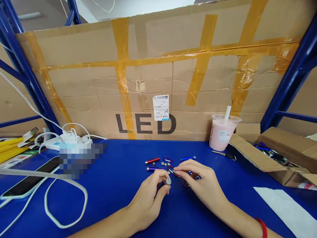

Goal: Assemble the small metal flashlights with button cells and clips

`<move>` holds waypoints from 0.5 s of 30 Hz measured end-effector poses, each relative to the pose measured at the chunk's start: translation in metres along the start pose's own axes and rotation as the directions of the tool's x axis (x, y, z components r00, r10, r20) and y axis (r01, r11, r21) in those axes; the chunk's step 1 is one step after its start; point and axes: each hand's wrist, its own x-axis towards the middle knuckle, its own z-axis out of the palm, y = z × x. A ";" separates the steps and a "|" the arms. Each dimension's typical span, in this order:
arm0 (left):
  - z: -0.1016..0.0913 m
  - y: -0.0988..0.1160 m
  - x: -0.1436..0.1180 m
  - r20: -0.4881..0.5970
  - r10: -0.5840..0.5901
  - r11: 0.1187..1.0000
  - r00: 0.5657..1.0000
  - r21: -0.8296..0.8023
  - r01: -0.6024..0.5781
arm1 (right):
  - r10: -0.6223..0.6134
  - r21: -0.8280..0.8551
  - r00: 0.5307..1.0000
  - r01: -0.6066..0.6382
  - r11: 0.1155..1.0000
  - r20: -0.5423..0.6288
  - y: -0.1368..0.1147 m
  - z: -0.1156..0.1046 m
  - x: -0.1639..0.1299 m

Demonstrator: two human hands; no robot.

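My left hand (pixel 152 193) is closed around a small flashlight tube (pixel 168 181) whose round silver end faces me; the rest of it is hidden by the fingers. The thumb and index finger of my right hand (pixel 200 178) pinch together beside a red carabiner clip (pixel 170 169); what is between them is too small to make out. Just beyond the hands lie a red tube (pixel 152 160), a purple tube (pixel 154 169) and a blue tube (pixel 188 158). Several button cells (pixel 165 164) sit among them, near another carabiner clip (pixel 168 159). Partly under my right hand is a red clip (pixel 185 183).
A pink drink cup (pixel 220 135) with a straw stands at the back right, near a key (pixel 224 154). An open cardboard box (pixel 262 158) and white paper (pixel 284 208) are at right. A phone (pixel 27 180), white cables and a power strip (pixel 53 142) lie at left.
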 end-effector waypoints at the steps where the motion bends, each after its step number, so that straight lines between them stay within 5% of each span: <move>1: 0.000 0.000 0.000 0.001 -0.014 1.000 1.000 0.013 0.014 | 0.012 -0.002 1.000 -0.012 1.000 0.017 -0.001 0.000 0.000; 7: 0.001 -0.002 0.005 -0.005 -0.087 0.995 0.996 0.055 0.087 | 0.032 0.027 0.998 -0.034 0.999 0.062 -0.002 0.000 -0.001; 15: -0.009 -0.009 0.011 -0.036 -0.015 0.991 0.999 0.131 0.019 | 0.064 -0.010 0.997 -0.063 0.998 0.045 -0.005 0.003 0.001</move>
